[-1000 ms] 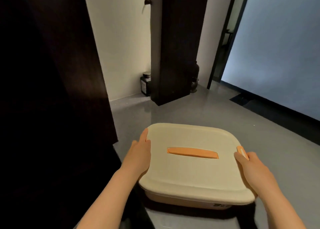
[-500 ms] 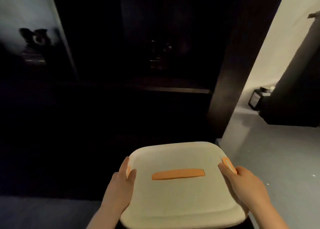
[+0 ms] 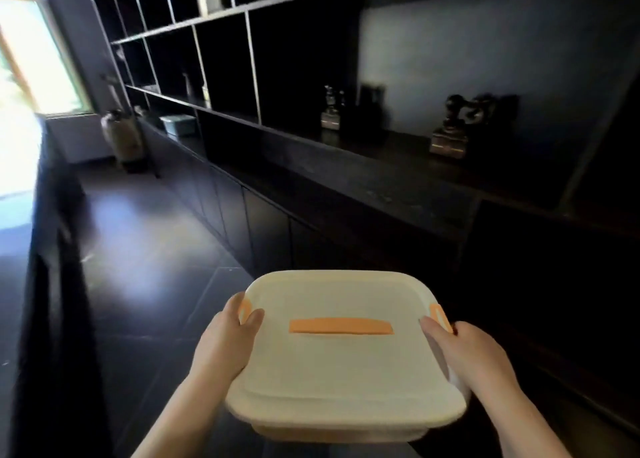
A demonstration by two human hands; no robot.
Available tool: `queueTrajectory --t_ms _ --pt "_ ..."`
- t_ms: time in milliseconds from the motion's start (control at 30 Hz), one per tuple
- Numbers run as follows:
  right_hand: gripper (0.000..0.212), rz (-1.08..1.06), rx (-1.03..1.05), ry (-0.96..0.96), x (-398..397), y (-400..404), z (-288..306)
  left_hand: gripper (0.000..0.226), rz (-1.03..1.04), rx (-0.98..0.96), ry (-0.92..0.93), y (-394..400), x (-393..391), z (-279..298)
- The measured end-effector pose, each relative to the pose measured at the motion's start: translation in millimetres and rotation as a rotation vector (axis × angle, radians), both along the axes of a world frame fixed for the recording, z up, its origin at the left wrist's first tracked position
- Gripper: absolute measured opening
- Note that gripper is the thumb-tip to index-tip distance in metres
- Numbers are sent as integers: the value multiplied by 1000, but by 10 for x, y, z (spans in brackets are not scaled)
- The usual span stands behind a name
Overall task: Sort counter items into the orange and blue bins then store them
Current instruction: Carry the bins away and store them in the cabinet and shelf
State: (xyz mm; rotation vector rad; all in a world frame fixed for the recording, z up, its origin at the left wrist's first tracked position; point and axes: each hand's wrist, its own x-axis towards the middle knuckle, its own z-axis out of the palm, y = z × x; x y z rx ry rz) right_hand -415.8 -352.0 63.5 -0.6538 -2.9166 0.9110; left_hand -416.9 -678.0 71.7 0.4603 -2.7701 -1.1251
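The orange bin (image 3: 346, 419) is held in the air in front of the person, above a dark tiled floor (image 3: 145, 284) and just beside a long dark counter (image 3: 381, 187). A cream lid (image 3: 343, 364) covers it fully, so what is inside cannot be seen. The lid has an orange handle strip (image 3: 341, 326) in its middle and an orange clip (image 3: 245, 311) at each side. Of the bin body only a narrow band shows under the front edge of the lid.

The left hand (image 3: 227, 339) grips the left side of the bin, with the thumb on the lid near the clip and the other fingers hidden below. The right hand (image 3: 467, 353) grips the right side in the same way; its lower fingers are also hidden.

On the counter stand two dark figurines (image 3: 450, 125) and (image 3: 330, 109), hard to make out in the low light. Above them is a shelf unit (image 3: 221, 41) with many open compartments; most look dark, and their contents are not clear. Far left, a bright window (image 3: 31, 55) is overexposed, and a pale vase-like object (image 3: 121, 138) stands near it, blurred.
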Motion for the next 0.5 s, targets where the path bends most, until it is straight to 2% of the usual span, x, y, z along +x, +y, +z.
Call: queueTrajectory --t_ms 133,333,500 --pt "56 108 3 -56 -553 -587 -46 53 164 13 25 -569 -204 -2" --pt "53 238 45 -57 -1525 -1190 -161 61 285 94 -112 -1053 -657 -362" --pt "53 416 114 -52 -2491 -1561 -164 50 398 96 -147 -1281 -1176 -495"
